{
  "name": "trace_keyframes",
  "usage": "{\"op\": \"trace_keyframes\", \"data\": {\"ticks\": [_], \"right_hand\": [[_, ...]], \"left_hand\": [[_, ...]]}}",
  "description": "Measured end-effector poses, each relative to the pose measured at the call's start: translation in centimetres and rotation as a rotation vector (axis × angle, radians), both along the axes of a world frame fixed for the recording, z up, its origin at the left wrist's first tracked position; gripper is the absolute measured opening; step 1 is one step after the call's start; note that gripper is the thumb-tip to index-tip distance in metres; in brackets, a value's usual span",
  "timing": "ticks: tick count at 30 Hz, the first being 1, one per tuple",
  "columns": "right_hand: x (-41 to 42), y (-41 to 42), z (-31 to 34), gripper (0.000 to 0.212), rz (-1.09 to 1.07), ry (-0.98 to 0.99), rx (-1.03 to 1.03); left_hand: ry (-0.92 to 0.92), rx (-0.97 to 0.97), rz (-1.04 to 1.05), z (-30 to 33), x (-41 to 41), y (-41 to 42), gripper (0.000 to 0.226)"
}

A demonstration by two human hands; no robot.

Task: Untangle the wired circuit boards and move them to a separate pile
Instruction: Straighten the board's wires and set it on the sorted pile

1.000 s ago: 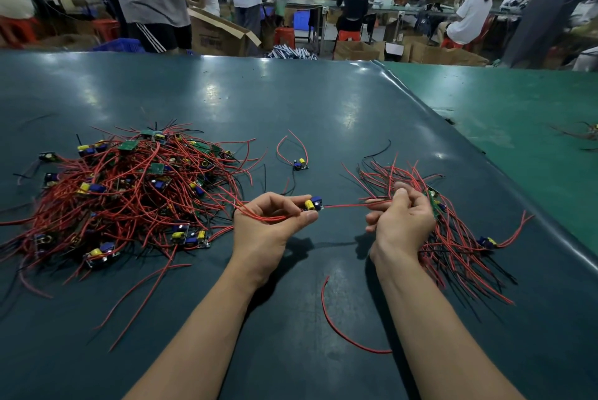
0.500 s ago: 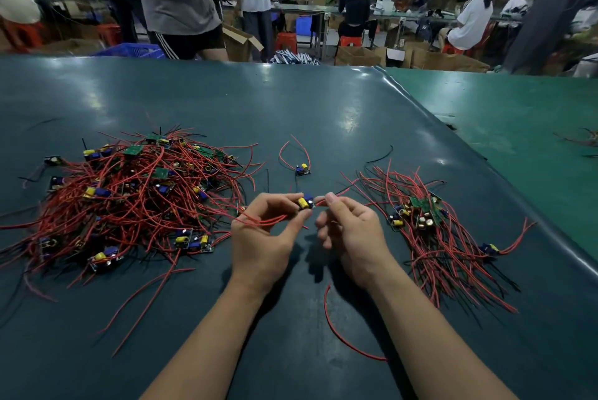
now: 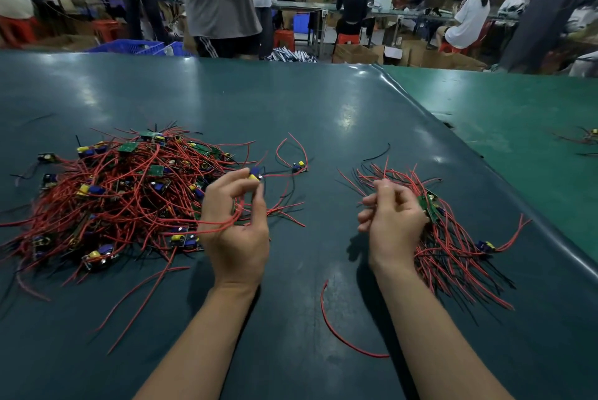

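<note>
The left hand [image 3: 238, 231], at centre frame, pinches one small circuit board carrying a blue and yellow component [image 3: 254, 174] between thumb and fingertips. That board's thin red wires [image 3: 226, 221] loop down across the palm and run back into the large tangled heap of red-wired green circuit boards [image 3: 106, 199] at centre left of the dark green bench [image 3: 291, 108].

The right hand [image 3: 393, 221], right of centre, has its fingers curled. It sits against the smaller sorted pile of red-wired boards [image 3: 453, 237]; whether it grips any wire cannot be told.

Step in hand, as judged: extraction of a single board from the heap. Its wires appear not yet free of the heap.

Next move calls for:
1. Keep the pinch on the board.
2. Draw the wires clear of the heap, probably with the right hand steadying or stripping them.
3. Carry the freed board across to the sorted pile at right.

One lone wired board [image 3: 299, 168] lies just above the left hand. A loose curved red wire [image 3: 343, 335] lies at lower centre.
</note>
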State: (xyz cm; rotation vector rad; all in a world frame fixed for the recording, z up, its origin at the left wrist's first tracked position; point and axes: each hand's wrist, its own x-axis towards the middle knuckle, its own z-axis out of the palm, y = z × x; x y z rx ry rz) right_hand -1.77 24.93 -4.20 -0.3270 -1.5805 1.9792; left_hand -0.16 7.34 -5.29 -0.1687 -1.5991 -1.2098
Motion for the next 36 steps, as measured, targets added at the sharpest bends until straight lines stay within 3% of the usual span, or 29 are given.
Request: {"op": "trace_keyframes", "data": {"ticks": [1, 3, 6, 10, 15, 20, 29, 36], "right_hand": [[0.5, -0.7, -0.2, 0.011, 0.047, 0.046, 0.164], [1.3, -2.2, -0.9, 0.035, 0.182, 0.188, 0.503], [1.9, -4.1, -1.6, 0.059, 0.430, 0.335, 0.731], [1.9, -4.2, -1.4, 0.056, 0.570, 0.313, 0.566], [2.1, -4.3, -0.5, 0.027, 0.677, 0.178, 0.068], [2.0, -3.7, 0.5, 0.024, 0.683, 0.063, -0.127], [1.6, -3.2, 0.4, 0.009, 0.499, -0.023, -0.124], [0.6, -0.8, 1.1, 0.023, 0.157, -0.027, -0.234]], "left_hand": [[-0.001, -0.062, 0.026, -0.1, 0.1, 0.1, 0.015], [-0.023, -0.153, 0.026, -0.2, 0.4, 0.4, 0.025], [-0.022, -0.313, -0.040, -0.2, 0.6, 0.9, 0.037], [-0.078, -0.381, -0.167, -0.1, 0.8, 1.4, 0.051], [-0.053, -0.451, -0.130, -0.1, 0.5, 0.9, 0.030], [-0.121, -0.418, -0.140, -0.4, 0.6, 0.6, 0.028], [-0.150, -0.514, -0.151, -0.1, 0.7, 1.1, 0.031], [-0.139, -0.570, -0.131, 0.1, 0.9, 1.2, 0.024]]}}
